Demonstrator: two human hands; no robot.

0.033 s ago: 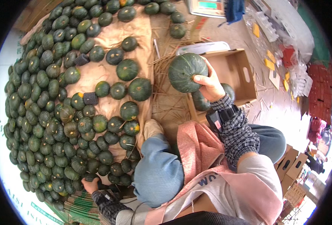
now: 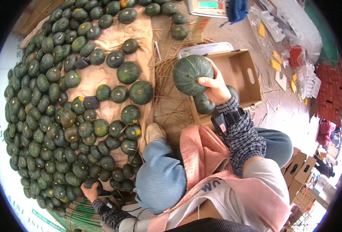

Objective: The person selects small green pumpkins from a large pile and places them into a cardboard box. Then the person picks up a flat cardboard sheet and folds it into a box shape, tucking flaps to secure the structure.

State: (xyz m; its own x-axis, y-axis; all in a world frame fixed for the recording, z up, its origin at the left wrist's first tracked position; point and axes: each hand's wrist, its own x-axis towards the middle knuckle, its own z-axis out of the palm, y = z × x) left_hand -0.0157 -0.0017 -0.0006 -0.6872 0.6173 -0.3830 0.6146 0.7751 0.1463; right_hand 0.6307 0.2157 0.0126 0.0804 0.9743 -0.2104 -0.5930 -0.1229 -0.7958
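Mid-frame, your right hand closed on the round dark-green squash, support its underside; lower left, your left hand: closure unclear.

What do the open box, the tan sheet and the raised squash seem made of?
Open box: likely cardboard, matte brown, flat-walled, with a slot cut through one side. Tan sheet: probably cloth, softly wrinkled, though paper is possible. Raised squash: natural rind, faintly shiny, dark green with paler streaks.

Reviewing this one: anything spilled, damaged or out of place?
Yes, mildly: thin stalks lie scattered over the floor beside the cloth, looking like litter, and two dark ribbed pieces sit oddly among the green squashes.
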